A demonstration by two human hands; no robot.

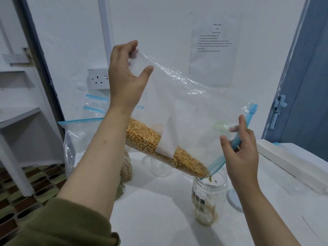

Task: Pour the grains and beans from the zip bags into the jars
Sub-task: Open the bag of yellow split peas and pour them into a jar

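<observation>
A clear zip bag (pixel 191 103) with a blue zip strip hangs tilted above the table, its open mouth down at the right. Yellow corn kernels (pixel 159 150) lie along its lower edge and trickle from the corner into a clear jar (pixel 207 201) standing below. A thin layer of kernels sits in the jar's bottom. My left hand (pixel 126 75) pinches the bag's raised bottom corner. At the mouth, my right hand (pixel 241 150) holds the blue zip strip.
Behind my left arm, other zip bags (pixel 78 135) lean against the wall; one small bag holds pale grains (pixel 126 167). A second clear jar (pixel 158 166) stands behind the bag. A lid (pixel 234 199) lies right of the jar, a white box (pixel 292 162) at far right.
</observation>
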